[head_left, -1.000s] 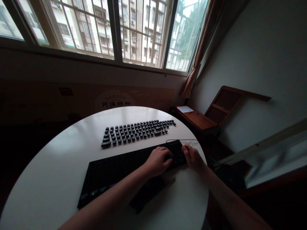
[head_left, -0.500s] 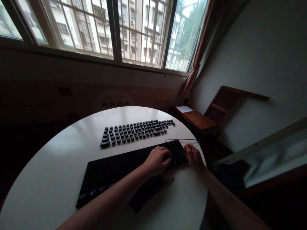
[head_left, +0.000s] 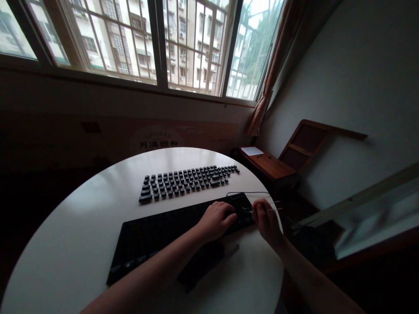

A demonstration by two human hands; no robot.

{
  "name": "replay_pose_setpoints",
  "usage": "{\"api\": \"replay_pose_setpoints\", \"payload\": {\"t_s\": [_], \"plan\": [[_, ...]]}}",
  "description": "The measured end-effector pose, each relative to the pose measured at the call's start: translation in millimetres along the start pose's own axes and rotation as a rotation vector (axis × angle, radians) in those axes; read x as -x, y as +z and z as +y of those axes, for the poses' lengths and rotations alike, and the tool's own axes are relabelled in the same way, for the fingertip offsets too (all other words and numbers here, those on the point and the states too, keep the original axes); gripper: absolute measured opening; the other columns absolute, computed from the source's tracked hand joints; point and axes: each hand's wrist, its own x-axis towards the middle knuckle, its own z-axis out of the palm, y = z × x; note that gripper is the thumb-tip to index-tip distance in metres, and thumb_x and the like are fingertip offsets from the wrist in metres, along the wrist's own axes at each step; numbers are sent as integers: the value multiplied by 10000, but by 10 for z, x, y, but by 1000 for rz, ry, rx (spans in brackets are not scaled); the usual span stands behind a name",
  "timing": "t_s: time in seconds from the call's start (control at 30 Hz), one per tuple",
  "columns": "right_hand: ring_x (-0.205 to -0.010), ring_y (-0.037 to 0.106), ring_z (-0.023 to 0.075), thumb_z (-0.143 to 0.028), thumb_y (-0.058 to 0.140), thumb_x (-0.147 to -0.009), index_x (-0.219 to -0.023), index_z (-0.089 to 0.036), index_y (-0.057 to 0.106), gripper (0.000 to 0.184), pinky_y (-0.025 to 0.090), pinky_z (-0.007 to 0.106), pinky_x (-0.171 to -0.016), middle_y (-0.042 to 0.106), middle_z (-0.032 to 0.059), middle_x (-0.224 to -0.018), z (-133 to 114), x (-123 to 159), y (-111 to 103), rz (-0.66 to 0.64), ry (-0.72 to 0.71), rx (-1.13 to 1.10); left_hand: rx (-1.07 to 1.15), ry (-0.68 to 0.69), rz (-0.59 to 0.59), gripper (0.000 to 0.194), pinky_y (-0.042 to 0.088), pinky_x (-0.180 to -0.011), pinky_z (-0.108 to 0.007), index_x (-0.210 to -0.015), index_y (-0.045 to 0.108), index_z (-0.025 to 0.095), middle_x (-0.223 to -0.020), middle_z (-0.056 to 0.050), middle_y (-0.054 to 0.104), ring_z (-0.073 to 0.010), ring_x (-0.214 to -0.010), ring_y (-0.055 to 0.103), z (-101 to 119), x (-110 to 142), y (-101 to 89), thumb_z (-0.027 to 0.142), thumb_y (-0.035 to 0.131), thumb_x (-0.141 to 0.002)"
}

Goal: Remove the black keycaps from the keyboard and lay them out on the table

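A black keyboard (head_left: 153, 235) lies slanted on a round white table (head_left: 78, 226). My left hand (head_left: 218, 218) presses on it towards its right end, the fingers curled down and the thumb near them; what lies beneath the fingers is hidden. Just off the keyboard's right end, my right hand (head_left: 263, 216) is closed around a thin wire keycap puller (head_left: 248, 210). Its wire tips point left over the keyboard's number-pad side, and more wire sticks out to the right of the fist. Beyond the keyboard, loose black keycaps (head_left: 186, 182) sit in rows.
A black cable (head_left: 248, 192) runs from the keyboard's back towards the table's right edge. Near my left forearm lies a dark, indistinct object (head_left: 203, 264). A wooden chair (head_left: 278, 165) with a paper sheet (head_left: 252, 151) on it stands past the table, by the wall.
My right hand has turned and shifted slightly right, so the puller's wires now show on both sides of the fist. My left hand stays on the keyboard.
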Motion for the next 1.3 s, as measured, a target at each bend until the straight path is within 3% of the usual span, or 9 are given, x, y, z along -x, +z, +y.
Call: {"api": "replay_pose_setpoints", "payload": {"t_s": [0.13, 0.37, 0.53, 0.67, 0.77, 0.87, 1.13, 1.3], "plan": [[-487, 447, 149, -349, 435, -957, -856, -245, 555, 188, 341, 264, -470, 472, -23, -576, -193, 65, 75, -174, -169, 145, 50, -4, 9, 253, 436, -939, -346, -1082, 667, 209, -1103, -57, 683, -233, -1062, 585, -1, 2, -19, 369, 534, -937], [-571, 554, 159, -224, 423, -955, -901, -240, 573, 160, 415, 272, -562, 614, 12, -710, -288, 77, 103, -277, -377, 292, 28, 5, -21, 194, 441, -908, -331, -982, 670, 187, -1064, -62, 681, -222, -1016, 599, -22, -14, -17, 300, 518, -939], [-704, 567, 209, -190, 435, -941, -864, -204, 580, 165, 442, 333, -666, 598, 49, -747, -319, 37, 25, -102, -492, 566, 10, -40, -23, 185, 441, -913, -330, -1007, 639, 187, -1061, -60, 672, -223, -1025, 588, -14, -12, -28, 249, 477, -942], [-947, 560, 264, -151, 435, -937, -927, -194, 608, 179, 466, 430, -852, 603, 106, -977, -345, -75, -41, -109, -521, 628, -17, -18, -31, 197, 437, -920, -340, -1022, 632, 190, -1059, -60, 670, -228, -1022, 583, -31, -8, -14, 262, 461, -954], [-1020, 581, 236, -74, 384, -929, -1129, -204, 594, 317, 501, 389, -882, 595, 111, -1100, -341, -144, -52, -281, -521, 505, -18, -11, -18, 206, 439, -908, -341, -1029, 628, 188, -1057, -59, 669, -224, -1010, 585, -46, -10, 4, 262, 447, -962], [-911, 625, 206, -83, 439, -919, -1220, -224, 586, 364, 529, 333, -790, 627, 84, -1049, -314, -184, -25, -443, -508, 509, -25, -9, -6, 216, 443, -882, -339, -1017, 628, 189, -1024, -55, 671, -220, -977, 592, -63, -13, 24, 277, 436, -972], [-877, 656, 188, -142, 580, -898, -1134, -230, 658, 263, 520, 292, -768, 674, 64, -1028, -242, -314, 81, -500, -531, 491, -19, 4, -3, 241, 450, -850, -330, -998, 637, 174, -990, -58, 676, -215, -934, 598, -96, -10, 52, 299, 432, -976], [-852, 652, 178, -158, 623, -873, -1011, -213, 678, 159, 513, 281, -776, 680, 53, -970, -259, -544, 7, -540, -482, 417, 45, -26, -3, 261, 454, -893, -342, -1076, 648, 192, -1068, -56, 681, -224, -1002, 601, -51, -5, 7, 313, 443, -969]]}}
